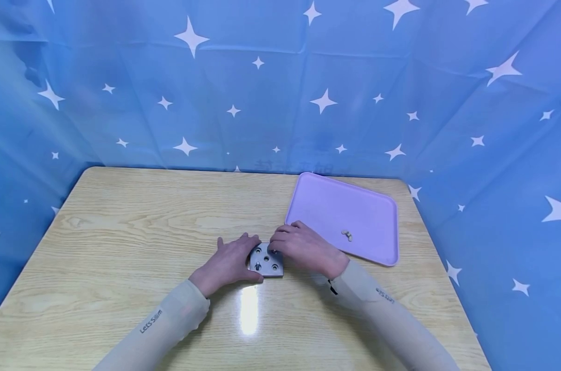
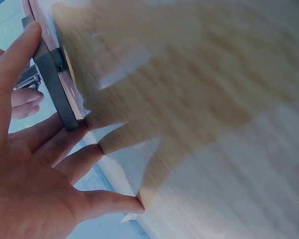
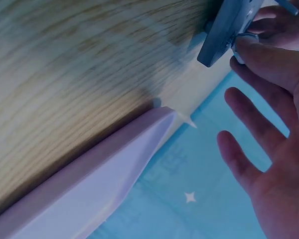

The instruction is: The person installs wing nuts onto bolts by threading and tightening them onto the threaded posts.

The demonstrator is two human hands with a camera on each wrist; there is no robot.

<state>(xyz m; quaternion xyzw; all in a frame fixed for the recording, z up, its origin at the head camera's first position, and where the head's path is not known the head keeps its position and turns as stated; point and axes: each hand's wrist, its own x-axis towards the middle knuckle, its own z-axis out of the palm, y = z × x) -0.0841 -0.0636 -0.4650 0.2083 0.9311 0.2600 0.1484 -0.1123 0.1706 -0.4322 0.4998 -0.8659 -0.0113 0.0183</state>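
Observation:
A square grey metal plate with several holes lies near the middle of the table. My left hand holds it by opposite edges, thumb at the near side and fingertips at the far side. At the plate's far right corner my right hand pinches a small metal bolt between thumb and index finger, its other fingers spread. Threads of that bolt show in the left wrist view, though the fingers partly hide it in the head view. Another metal post stands up from the plate's near left corner.
A shallow purple tray stands just right of and behind the plate, close to the right hand. Small brass-coloured pieces lie in it. Behind the wooden table hangs a blue curtain with white stars.

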